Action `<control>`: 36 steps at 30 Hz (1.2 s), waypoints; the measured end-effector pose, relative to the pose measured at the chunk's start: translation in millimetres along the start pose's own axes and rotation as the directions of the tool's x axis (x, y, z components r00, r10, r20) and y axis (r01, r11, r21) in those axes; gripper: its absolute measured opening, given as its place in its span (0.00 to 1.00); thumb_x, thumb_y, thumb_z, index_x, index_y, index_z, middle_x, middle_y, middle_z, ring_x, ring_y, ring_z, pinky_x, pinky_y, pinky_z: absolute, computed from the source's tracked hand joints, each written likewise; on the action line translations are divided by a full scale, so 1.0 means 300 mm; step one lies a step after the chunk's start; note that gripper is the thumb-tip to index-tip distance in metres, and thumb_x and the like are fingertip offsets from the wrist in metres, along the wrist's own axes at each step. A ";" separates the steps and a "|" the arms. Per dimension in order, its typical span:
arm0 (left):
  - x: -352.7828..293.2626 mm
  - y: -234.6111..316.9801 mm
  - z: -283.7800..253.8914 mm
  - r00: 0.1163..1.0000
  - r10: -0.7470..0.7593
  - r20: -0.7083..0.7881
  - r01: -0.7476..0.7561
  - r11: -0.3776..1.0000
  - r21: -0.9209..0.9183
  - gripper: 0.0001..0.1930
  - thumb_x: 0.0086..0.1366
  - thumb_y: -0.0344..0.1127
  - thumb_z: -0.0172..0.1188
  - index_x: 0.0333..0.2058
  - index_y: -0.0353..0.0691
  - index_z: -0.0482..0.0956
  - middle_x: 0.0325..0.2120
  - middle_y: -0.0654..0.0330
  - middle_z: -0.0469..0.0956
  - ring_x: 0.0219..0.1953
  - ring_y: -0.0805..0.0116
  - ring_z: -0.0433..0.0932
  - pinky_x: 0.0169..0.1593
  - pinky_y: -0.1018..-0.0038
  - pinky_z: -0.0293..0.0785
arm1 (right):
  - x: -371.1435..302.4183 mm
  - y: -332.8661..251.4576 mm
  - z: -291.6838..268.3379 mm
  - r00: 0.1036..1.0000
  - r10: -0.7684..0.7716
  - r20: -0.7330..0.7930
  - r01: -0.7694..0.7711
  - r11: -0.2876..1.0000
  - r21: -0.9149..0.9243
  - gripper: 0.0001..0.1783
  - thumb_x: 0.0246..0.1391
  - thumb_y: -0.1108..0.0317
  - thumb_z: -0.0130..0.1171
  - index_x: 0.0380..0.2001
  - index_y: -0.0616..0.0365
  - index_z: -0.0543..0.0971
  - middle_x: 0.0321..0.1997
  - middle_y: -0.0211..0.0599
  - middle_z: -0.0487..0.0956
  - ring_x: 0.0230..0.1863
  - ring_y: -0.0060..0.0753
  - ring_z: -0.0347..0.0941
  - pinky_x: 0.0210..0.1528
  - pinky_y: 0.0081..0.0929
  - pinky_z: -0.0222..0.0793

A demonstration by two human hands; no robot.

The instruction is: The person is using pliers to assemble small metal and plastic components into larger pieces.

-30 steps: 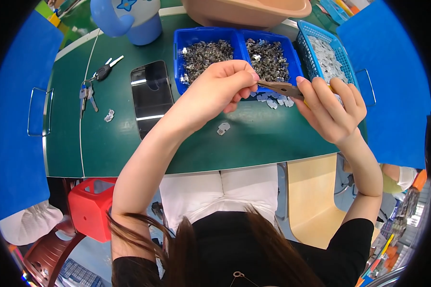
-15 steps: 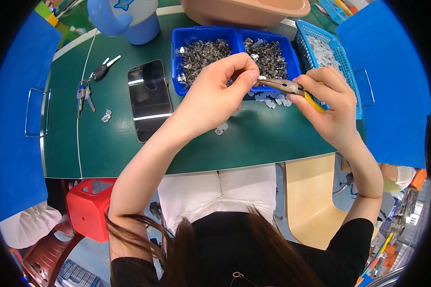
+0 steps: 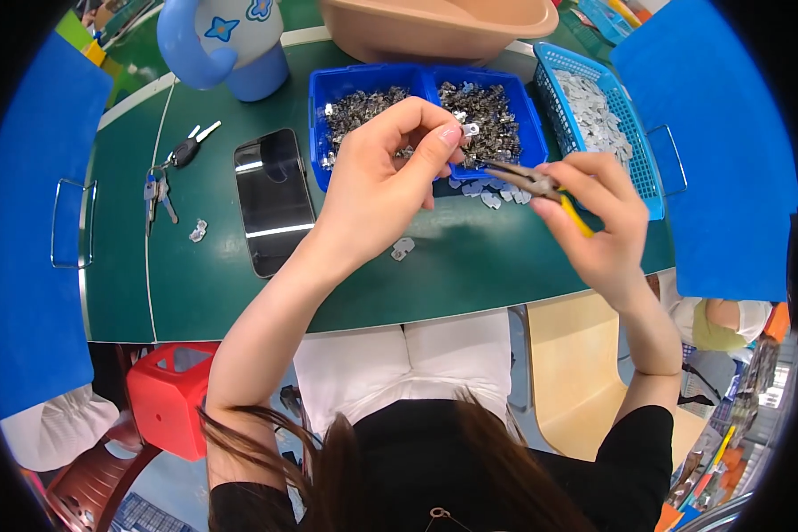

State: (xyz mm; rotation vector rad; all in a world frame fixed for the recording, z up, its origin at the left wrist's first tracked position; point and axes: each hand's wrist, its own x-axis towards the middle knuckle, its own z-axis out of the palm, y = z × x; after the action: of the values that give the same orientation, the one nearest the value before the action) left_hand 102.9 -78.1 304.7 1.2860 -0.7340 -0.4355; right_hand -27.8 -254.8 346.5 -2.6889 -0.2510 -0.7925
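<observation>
— Green counter, starting at the left: keys, a stray metal piece, then a dark phone lying flat.

— And the hands?

— Her left hand is raised over the blue two-part tray, thumb and forefinger pinched on a small metal clip. It hides part of the tray's front wall.

— The right?

— Right hand is closed round pliers with yellow grips, tips pointing left toward the clip, just short of it.

— Anything near?

— Loose clips below the tray, one under her wrist, and a blue basket of flat pieces far right.
</observation>
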 end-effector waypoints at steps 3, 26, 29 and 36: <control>0.004 0.012 -0.002 0.996 -0.084 0.013 0.085 0.984 -0.155 0.10 0.65 0.37 0.50 0.31 0.35 0.73 0.24 0.63 0.73 0.22 0.82 0.68 0.20 0.86 0.63 | -0.022 -0.012 0.043 0.997 0.072 -0.035 -0.068 0.993 0.096 0.16 0.35 0.74 0.68 0.33 0.61 0.79 0.32 0.39 0.75 0.32 0.35 0.72 0.33 0.25 0.67; 0.036 -0.004 -0.055 0.892 -0.337 0.302 0.442 0.501 -0.744 0.09 0.67 0.35 0.43 0.32 0.37 0.69 0.24 0.65 0.66 0.24 0.80 0.63 0.17 0.87 0.60 | -0.201 0.018 0.206 0.985 0.165 0.044 -0.166 0.986 0.022 0.14 0.39 0.71 0.65 0.34 0.61 0.79 0.34 0.38 0.73 0.35 0.37 0.69 0.35 0.25 0.65; 0.026 0.024 -0.012 0.948 -0.317 0.006 0.278 0.820 -0.500 0.09 0.66 0.36 0.46 0.32 0.37 0.72 0.23 0.67 0.68 0.22 0.82 0.64 0.18 0.86 0.62 | -0.148 0.001 0.181 0.969 0.243 -0.046 -0.228 0.949 0.220 0.15 0.41 0.71 0.64 0.36 0.60 0.79 0.35 0.37 0.74 0.34 0.31 0.69 0.34 0.22 0.64; 0.019 -0.006 -0.014 0.982 -0.190 0.005 0.176 0.898 -0.403 0.09 0.65 0.37 0.49 0.31 0.38 0.73 0.19 0.69 0.67 0.19 0.84 0.61 0.18 0.87 0.56 | 0.016 -0.054 0.169 0.916 0.384 -0.119 -0.266 0.801 0.537 0.13 0.45 0.70 0.62 0.37 0.61 0.80 0.34 0.32 0.75 0.31 0.19 0.67 0.30 0.16 0.58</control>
State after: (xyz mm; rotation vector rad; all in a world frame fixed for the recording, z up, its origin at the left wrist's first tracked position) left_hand 110.3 -79.4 304.1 0.9708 -0.4615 -0.6790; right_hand -2.8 -221.3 313.0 -2.0411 0.0597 -0.7768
